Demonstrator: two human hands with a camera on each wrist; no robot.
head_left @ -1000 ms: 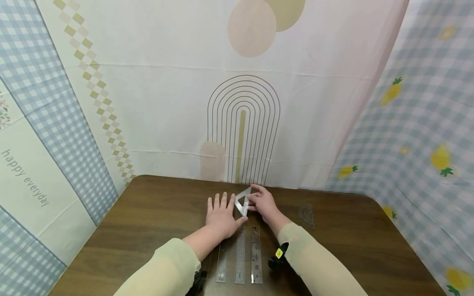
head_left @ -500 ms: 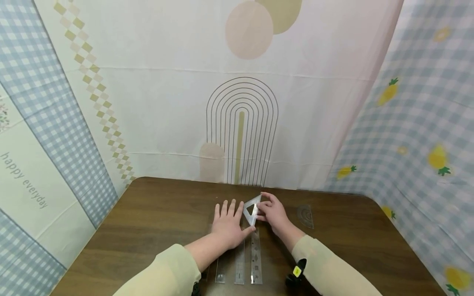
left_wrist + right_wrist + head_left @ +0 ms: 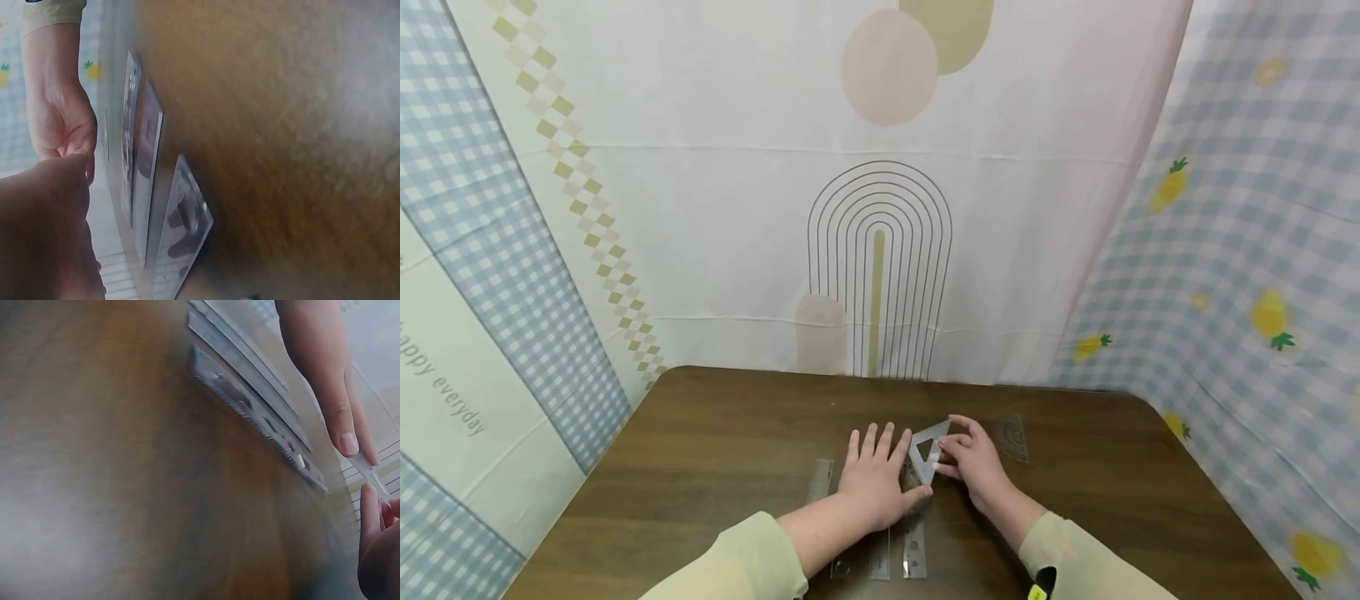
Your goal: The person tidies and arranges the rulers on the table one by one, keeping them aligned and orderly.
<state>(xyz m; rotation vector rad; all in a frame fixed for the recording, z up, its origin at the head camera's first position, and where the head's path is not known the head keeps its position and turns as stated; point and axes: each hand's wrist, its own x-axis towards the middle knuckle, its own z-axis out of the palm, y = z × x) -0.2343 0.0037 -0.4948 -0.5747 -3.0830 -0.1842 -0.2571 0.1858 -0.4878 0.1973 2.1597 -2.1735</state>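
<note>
A clear triangle set square (image 3: 929,451) stands tilted up off the brown table (image 3: 715,450). My right hand (image 3: 951,457) pinches its right side with thumb and fingers. My left hand (image 3: 901,467) lies flat with fingers spread over the far ends of several clear rulers (image 3: 914,550), its thumb touching the triangle's lower corner. The right wrist view shows the left thumb (image 3: 340,428) against the triangle's edge (image 3: 369,467) and my right fingers (image 3: 375,550) below it. In the left wrist view the rulers (image 3: 147,169) lie side by side, with the right hand (image 3: 62,125) beyond them.
A clear protractor (image 3: 1013,437) lies flat just right of the right hand. Printed cloth backdrops (image 3: 880,250) hang close behind and on both sides of the table. One ruler end (image 3: 822,482) shows left of my left hand.
Both hands and the triangle have shifted right, closer to the protractor. My left hand now covers more of the rulers' far ends. The head view has tilted slightly.
</note>
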